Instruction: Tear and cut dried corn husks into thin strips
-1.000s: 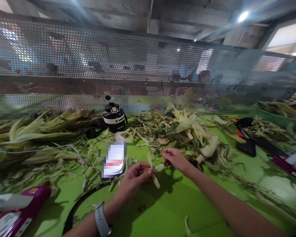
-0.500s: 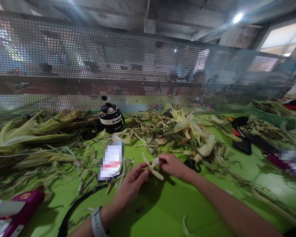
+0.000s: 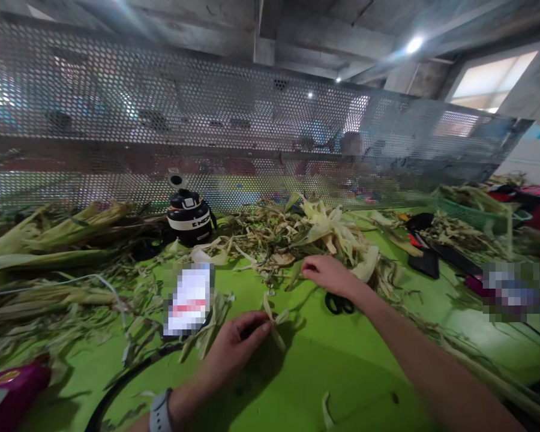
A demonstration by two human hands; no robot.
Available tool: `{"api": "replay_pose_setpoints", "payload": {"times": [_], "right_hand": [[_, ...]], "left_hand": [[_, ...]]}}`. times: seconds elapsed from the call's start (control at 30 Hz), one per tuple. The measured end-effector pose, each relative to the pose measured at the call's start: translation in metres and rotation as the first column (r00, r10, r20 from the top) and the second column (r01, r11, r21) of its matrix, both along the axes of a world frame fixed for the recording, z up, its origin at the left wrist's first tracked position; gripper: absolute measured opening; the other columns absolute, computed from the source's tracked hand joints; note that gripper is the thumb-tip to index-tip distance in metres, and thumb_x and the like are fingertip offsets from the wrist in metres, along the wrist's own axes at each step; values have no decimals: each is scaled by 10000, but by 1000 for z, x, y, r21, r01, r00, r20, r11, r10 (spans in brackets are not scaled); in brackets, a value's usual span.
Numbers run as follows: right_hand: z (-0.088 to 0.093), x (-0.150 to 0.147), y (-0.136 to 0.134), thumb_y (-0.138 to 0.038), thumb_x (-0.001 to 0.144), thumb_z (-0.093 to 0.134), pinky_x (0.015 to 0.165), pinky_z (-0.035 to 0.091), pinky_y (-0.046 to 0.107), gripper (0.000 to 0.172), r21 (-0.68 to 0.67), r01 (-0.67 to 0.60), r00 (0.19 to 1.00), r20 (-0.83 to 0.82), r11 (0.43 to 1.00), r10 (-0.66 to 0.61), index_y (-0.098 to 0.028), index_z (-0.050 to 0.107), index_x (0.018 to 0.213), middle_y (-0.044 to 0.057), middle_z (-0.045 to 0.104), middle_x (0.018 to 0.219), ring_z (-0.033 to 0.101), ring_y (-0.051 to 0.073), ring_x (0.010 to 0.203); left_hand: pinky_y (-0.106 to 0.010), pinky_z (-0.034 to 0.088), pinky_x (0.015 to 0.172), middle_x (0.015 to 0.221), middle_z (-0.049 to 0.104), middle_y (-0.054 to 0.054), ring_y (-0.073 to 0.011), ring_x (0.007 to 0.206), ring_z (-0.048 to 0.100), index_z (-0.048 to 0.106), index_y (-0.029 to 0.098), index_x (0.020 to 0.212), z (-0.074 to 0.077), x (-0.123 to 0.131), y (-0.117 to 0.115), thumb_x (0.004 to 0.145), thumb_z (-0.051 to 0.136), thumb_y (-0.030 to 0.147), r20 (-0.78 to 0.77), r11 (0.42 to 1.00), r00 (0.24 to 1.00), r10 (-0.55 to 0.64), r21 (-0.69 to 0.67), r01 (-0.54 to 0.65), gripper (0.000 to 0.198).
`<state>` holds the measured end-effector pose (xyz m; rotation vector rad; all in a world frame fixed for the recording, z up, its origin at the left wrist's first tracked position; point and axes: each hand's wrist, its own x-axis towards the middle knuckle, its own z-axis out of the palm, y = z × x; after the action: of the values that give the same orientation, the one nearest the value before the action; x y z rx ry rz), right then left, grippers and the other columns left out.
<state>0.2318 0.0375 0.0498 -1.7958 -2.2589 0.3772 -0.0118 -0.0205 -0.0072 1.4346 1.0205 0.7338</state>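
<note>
My left hand (image 3: pixel 240 339), a grey watch band on its wrist, pinches a small corn husk piece (image 3: pixel 278 333) whose pale strips fan out above the green tabletop (image 3: pixel 342 366). Farther forward and to the right, my right hand (image 3: pixel 329 277) is at the near edge of a heap of dry corn husks (image 3: pixel 270 237). Its fingers are bent together beside a greenish husk strip (image 3: pixel 295 276); what they hold, if anything, is too small to make out. Black-handled scissors (image 3: pixel 339 303) lie just below my right wrist, their blades hard to see.
A lit phone (image 3: pixel 189 300) and a black-and-white bottle (image 3: pixel 189 223) stand left of centre. Long husks (image 3: pixel 49 246) are piled at left, near a magenta device (image 3: pixel 15 387). At right are a green basket (image 3: pixel 481 214) and dark flat devices (image 3: pixel 425 264). A perforated metal screen (image 3: pixel 234 120) runs behind.
My right hand has left the husk piece and moved forward to the husk heap. My left hand keeps the piece, slightly lower. The view has turned a little to the right.
</note>
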Motion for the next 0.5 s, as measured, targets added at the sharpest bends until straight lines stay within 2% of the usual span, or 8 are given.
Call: {"api": "replay_pose_setpoints", "payload": {"times": [0.13,0.27,0.4,0.5], "right_hand": [[10,31,-3,-172,837,529,656,382,276,172,73,106,981,154,992,-116,-155,700,832,106,684,874,608,230,814],[1,40,-15,-191,711,698,779,391,337,55,107,105,966,224,989,-127,-145,695,741,141,655,895,556,310,970],[-11,43,-21,-118,685,692,833,373,372,54,143,117,982,131,983,-136,-150,668,648,126,645,829,539,304,979],[-8,55,-19,-188,734,662,807,381,361,118,180,156,987,-52,971,-149,-167,641,620,79,634,775,557,253,885]], "left_hand": [[-339,501,809,938,730,-84,-255,883,653,683,181,949,2,1,1,742,606,460,13,1000,1000,1,17,-1,356],[-354,502,819,922,727,-81,-255,875,653,681,196,916,2,1,2,732,606,438,-36,995,996,79,67,-77,313],[-398,498,843,963,711,-87,-270,905,643,692,210,940,1,-2,3,736,598,431,-120,985,984,133,127,-117,315],[-451,471,890,948,697,-94,-293,941,623,698,217,900,-2,-4,5,731,606,437,-137,960,973,185,235,-150,292]]}}
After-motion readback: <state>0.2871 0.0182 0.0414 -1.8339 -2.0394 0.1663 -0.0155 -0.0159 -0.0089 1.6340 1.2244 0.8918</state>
